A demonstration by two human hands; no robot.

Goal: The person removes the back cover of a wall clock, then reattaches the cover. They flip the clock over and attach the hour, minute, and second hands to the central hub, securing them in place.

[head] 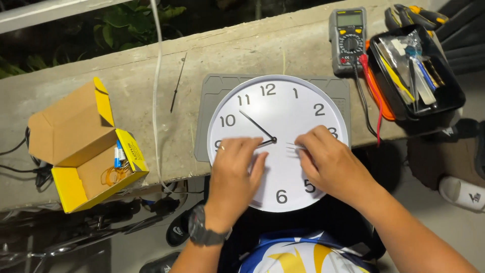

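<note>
Left hand [236, 169] lies open, flat on round white plastic wall clock [303, 103]; right hand [328, 162] pinches small metal tweezers [292, 147] at 3 o'clock. Clock seems light, its thin hands fragile; best held at the rim.

From my seat I see a rough concrete ledge [151, 91] running across the view, lit hard from above. At eleven o'clock, dark green leaves [126, 25] sit behind a pale rail [45, 12] in night shadow. At four o'clock, grey floor [454, 222] shows; at eight, it lies dim and cluttered.
</note>
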